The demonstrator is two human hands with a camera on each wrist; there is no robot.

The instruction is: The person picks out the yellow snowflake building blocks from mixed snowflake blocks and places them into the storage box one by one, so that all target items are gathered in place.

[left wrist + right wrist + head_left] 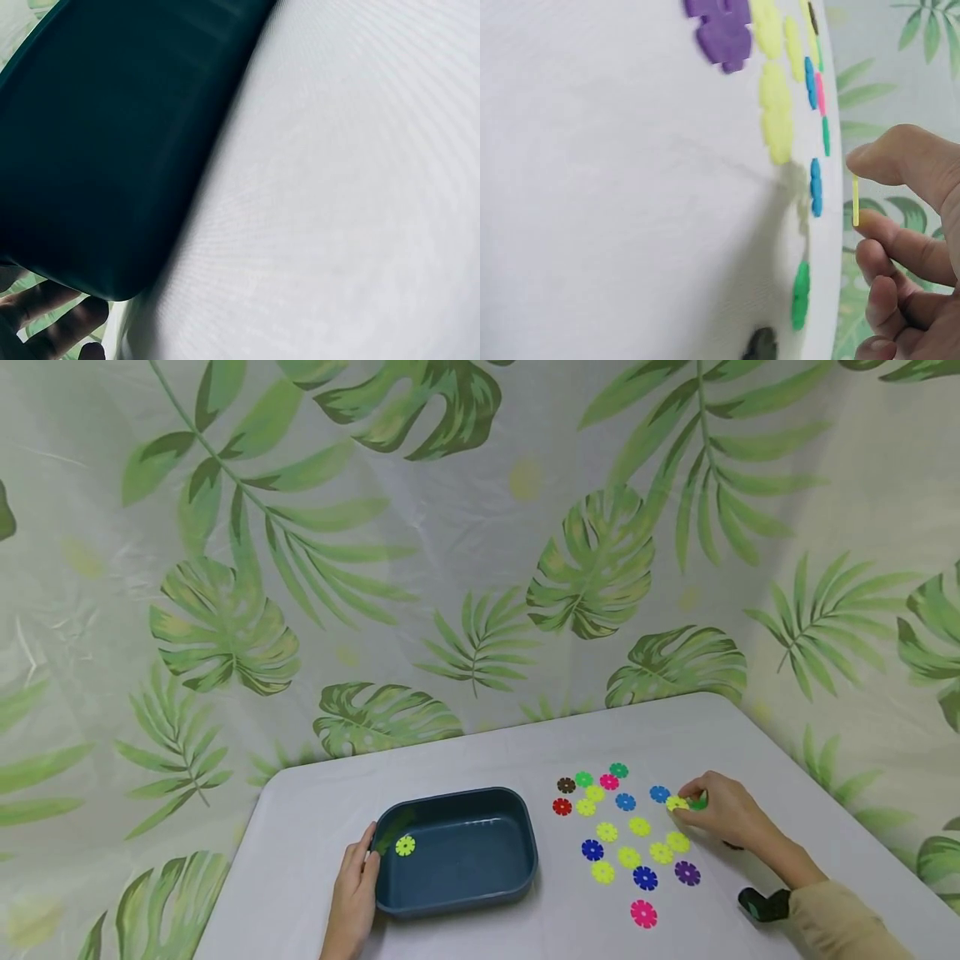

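Note:
My right hand (723,814) pinches a yellow notched interlocking disc (856,201) by its edges between thumb and forefinger, raised off the white table. Close by that hand lie a blue disc (659,794) and a green disc (801,296), partly covered by the fingers in the head view. At the left end of a dark blue rectangular basin (450,905), my left hand (352,889) touches the outer wall with extended fingers. One yellow disc (405,845) lies inside the basin, toward its left side.
Several discs in yellow, blue, red, pink, brown and green spread over the table right of the basin, among them a purple disc (687,872) and a pink disc (643,913). A black object (763,904) is at the right wrist. Leaf-printed sheeting (480,568) hangs behind the table.

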